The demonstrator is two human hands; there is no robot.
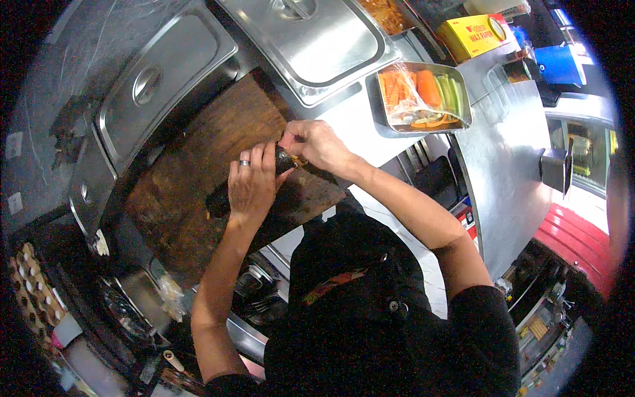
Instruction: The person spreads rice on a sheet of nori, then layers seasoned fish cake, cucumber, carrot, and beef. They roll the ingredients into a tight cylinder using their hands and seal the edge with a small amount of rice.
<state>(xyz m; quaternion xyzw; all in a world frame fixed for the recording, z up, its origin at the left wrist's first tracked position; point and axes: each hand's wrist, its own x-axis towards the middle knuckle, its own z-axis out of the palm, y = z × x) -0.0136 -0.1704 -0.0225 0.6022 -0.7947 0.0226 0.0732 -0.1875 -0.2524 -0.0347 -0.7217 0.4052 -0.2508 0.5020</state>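
Note:
A long dark roll (218, 201), perhaps wrapped in seaweed, lies across a worn wooden cutting board (208, 134). My left hand (254, 181), with a ring on one finger, rests over the roll and grips it from above. At the roll's right end, my right hand (317, 146) has its fingers pinched together at the tip, where some orange filling shows. What lies between those fingertips is too small to tell. The underside of the roll beneath my left palm is hidden.
Steel lids (168, 74) border the board on its far left, with another large steel lid (317, 44) beyond it. A steel pan (466, 116) of cut carrots and green vegetable sticks, partly under plastic film, stands at the right. Farther back is a yellow wax paper box (471, 37).

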